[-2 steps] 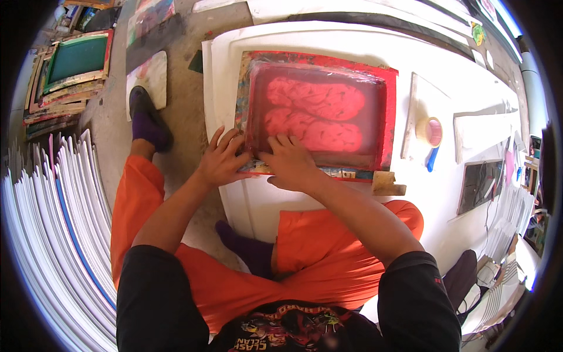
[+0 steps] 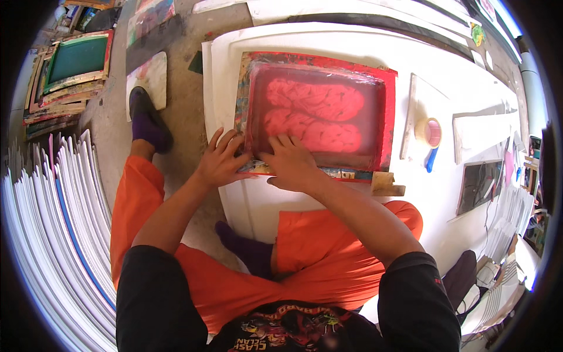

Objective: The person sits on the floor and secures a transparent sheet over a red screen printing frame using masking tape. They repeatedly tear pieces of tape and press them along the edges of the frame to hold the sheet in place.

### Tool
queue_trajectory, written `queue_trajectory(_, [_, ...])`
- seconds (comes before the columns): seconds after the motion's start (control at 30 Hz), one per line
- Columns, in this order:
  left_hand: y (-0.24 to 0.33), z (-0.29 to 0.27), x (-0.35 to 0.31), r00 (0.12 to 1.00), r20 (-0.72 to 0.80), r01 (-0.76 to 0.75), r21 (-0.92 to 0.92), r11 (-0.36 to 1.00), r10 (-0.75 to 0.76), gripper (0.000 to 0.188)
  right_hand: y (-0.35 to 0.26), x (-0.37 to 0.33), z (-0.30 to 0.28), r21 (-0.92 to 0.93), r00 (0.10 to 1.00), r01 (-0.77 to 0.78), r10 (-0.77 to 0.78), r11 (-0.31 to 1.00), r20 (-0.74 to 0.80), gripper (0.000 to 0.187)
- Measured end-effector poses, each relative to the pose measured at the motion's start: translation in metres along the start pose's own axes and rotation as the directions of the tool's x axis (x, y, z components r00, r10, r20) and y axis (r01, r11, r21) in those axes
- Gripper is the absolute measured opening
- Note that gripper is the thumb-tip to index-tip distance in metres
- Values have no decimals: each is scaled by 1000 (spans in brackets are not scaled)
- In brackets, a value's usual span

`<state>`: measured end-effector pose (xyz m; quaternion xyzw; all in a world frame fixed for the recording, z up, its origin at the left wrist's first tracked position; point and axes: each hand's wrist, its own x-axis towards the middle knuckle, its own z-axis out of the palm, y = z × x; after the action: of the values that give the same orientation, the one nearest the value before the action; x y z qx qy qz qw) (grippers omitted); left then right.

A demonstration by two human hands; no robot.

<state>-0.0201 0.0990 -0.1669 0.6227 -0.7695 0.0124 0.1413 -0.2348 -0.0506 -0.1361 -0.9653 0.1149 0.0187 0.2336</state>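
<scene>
A screen-printing frame (image 2: pixel 392 117) with red, paint-stained rails lies on a white board (image 2: pixel 328 34). Its mesh shows two pink sole-shaped areas (image 2: pixel 314 134) side by side on a darker red ground. At the near left corner, my left hand (image 2: pixel 221 159) grips the rail with bent fingers. My right hand (image 2: pixel 291 164) wraps over the near rail just beside it, fingertips inside by the mesh and thumb on the outer side. Whatever lies between the fingers and the rail is hidden. A small wooden block (image 2: pixel 387 184) touches the frame's near right corner.
Right of the frame are a wooden strip (image 2: pixel 408 116), a tape roll (image 2: pixel 433 132) and a blue-handled tool (image 2: pixel 432 159). A dark panel (image 2: pixel 480 185) lies farther right. Stacked screens (image 2: pixel 76 61) stand far left, above a row of white sheets (image 2: pixel 53 217). My legs flank the board's near edge.
</scene>
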Motion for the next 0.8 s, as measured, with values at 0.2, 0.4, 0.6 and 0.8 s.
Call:
queue_trajectory(0.2, [2, -2, 6, 1000, 11, -5, 117, 993, 4, 59, 10, -12, 0, 8, 999, -27, 27, 1000, 43, 55])
queue_trajectory(0.4, [5, -3, 2, 998, -60, 47, 164, 985, -37, 64, 11, -21, -10, -45, 997, -52, 55, 998, 60, 53])
queue_trajectory(0.6, [13, -14, 12, 999, 40, 11, 290, 957, -24, 68, 12, -29, 0, -28, 998, -53, 52, 998, -29, 54])
queue_trajectory(0.8, [4, -3, 2, 997, 83, -30, 219, 975, 12, 64, 8, -23, 1, -30, 998, -64, 64, 997, -6, 56])
